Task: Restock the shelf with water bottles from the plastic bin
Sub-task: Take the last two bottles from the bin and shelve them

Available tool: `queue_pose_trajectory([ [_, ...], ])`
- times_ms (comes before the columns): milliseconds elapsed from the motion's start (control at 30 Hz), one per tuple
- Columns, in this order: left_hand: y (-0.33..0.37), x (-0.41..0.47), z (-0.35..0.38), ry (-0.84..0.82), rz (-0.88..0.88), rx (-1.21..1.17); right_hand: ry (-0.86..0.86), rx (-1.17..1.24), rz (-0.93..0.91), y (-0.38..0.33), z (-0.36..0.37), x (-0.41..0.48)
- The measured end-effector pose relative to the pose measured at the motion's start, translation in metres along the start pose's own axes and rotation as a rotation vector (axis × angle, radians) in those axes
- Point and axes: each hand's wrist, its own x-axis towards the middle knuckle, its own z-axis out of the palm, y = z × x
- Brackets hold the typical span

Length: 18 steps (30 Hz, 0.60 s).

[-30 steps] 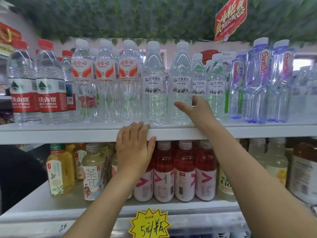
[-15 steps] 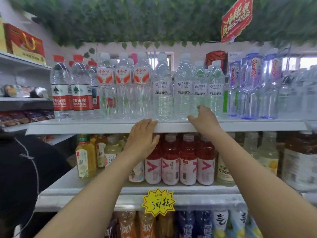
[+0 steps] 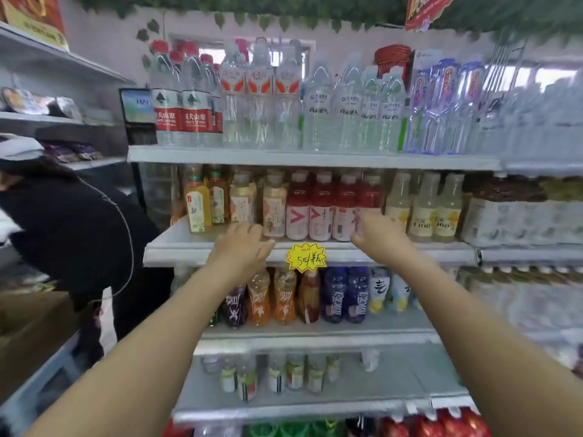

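Person in black (image 3: 72, 222) at nine o'clock, bent away. Left hand (image 3: 241, 247) next, empty, fingers loosely spread, hovering in front of the middle shelf edge (image 3: 189, 255) beside the yellow price tag (image 3: 306, 257). Right hand (image 3: 377, 233) at two o'clock of that tag, likewise empty, fingers relaxed and apart, in front of the red drinks (image 3: 321, 209). Water bottles (image 3: 318, 108) lined up full along the top shelf at twelve o'clock. Plastic bin out of view. Probably between placements; next, reaching down to the bin for another bottle.
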Motion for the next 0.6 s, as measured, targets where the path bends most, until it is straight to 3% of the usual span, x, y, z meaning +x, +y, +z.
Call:
queue_pose_trajectory([
  [300, -0.016, -0.095, 0.049, -0.062, -0.074, -0.115, -0.177, -0.053, 0.04, 0.016, 0.056, -0.092],
  [600, 0.017, -0.145, 0.151, -0.201, -0.07, -0.173, -0.324, -0.101, 0.124, 0.079, 0.15, -0.164],
])
